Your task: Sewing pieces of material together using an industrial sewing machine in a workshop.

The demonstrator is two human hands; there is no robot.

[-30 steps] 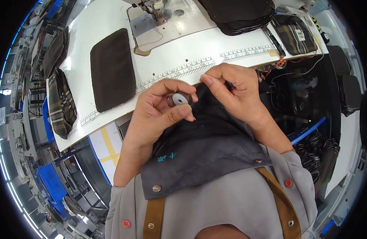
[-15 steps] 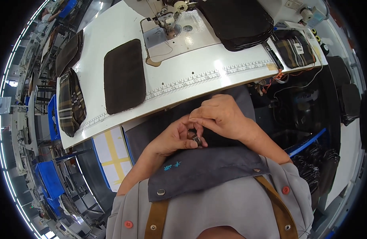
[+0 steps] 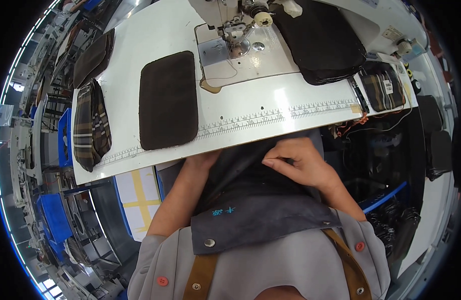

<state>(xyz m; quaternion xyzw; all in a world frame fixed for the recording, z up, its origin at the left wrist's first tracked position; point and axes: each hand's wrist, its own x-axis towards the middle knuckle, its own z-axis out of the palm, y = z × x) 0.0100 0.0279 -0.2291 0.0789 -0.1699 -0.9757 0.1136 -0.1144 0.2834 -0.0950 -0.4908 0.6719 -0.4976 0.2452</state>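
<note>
My left hand [image 3: 202, 160] reaches beneath the front edge of the sewing table [image 3: 240, 111]. Its fingers are hidden there, so what it holds does not show. My right hand [image 3: 301, 161] hovers over my lap, just in front of the table edge, with thumb and forefinger pressed together. Anything between those fingertips is too small to make out. On the tabletop beyond my left hand lies a dark brown rounded fabric panel [image 3: 168, 100]. The sewing machine [image 3: 234, 32] stands past it, a loose thread beside its needle plate.
A thick stack of dark panels [image 3: 323, 45] lies right of the machine. Folded plaid pieces [image 3: 89, 125] and more dark pieces [image 3: 94, 59] line the table's left end; another plaid bundle [image 3: 383, 87] sits far right. A blue bin [image 3: 55, 217] stands at lower left.
My left hand, which held a small metal piece near my apron, has gone forward under the table edge. My right hand has moved slightly right and down, apart from it. The view has shifted.
</note>
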